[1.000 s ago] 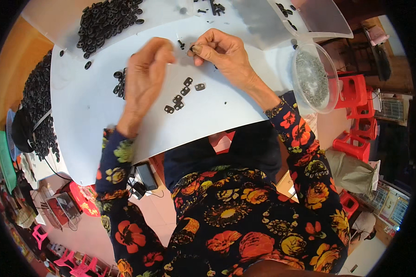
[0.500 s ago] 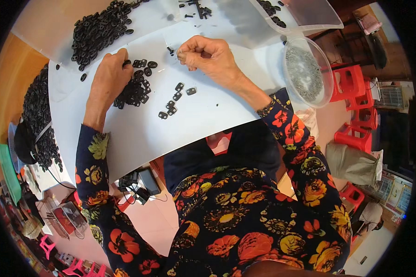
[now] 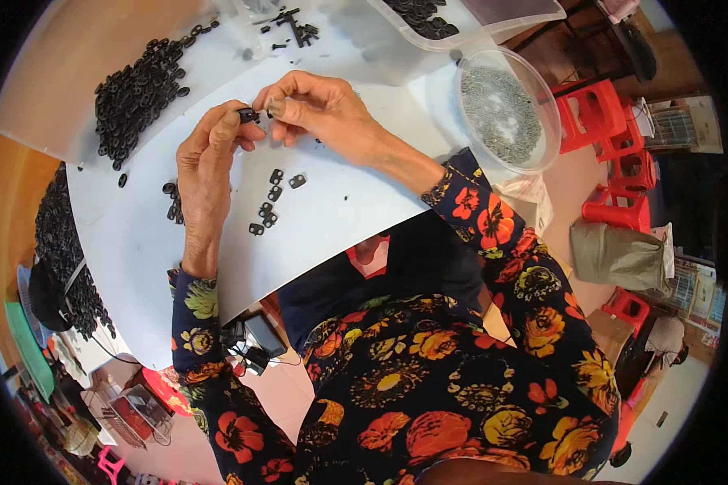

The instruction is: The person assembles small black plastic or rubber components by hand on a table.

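Black pieces (image 3: 175, 212) (partly behind left hand (image 3: 205, 158))

1. Half a second ago, the left hand (image 3: 206, 153) was at the small pile of black parts (image 3: 175, 212); now it has left this pile and pinches a black oval part (image 3: 247, 115).
2. The hands were apart; now the right hand (image 3: 319, 117) has its fingertips just beside this part.
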{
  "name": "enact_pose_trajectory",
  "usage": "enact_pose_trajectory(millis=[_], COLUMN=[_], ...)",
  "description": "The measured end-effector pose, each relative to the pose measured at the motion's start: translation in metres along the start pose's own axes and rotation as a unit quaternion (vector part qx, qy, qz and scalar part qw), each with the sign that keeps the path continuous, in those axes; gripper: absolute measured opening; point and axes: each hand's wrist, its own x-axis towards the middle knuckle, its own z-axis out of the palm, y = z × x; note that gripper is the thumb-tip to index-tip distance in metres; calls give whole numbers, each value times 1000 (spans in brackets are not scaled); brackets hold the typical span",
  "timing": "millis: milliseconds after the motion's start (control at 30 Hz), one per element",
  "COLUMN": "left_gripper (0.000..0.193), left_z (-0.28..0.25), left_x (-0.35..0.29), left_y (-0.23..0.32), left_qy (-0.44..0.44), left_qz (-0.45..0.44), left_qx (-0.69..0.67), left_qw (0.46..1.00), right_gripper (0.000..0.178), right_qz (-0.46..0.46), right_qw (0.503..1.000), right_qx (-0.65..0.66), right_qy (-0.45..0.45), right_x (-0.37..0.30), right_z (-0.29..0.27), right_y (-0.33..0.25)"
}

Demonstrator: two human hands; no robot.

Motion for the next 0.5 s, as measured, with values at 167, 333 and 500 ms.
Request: enact_pose_trajectory(millis=[167, 333, 500], left_gripper=[20, 18, 24], left_z=[17, 20, 22], left_x=[-4, -6, -7], left_y=[-5, -7, -4], left_qy=[37, 52, 51], left_qz=[76, 190, 268], left_qx=[47, 263, 368], left_qw=[995, 945, 889], right_gripper=[20, 21, 21], right_qz=[41, 72, 68], right_qw=[995, 991, 990], right_qx=[91, 112, 120], right_qy=[20, 9, 7], right_x=[-1, -2, 0], right_z=[-5, -4, -5], right_y=[-1, -5, 0])
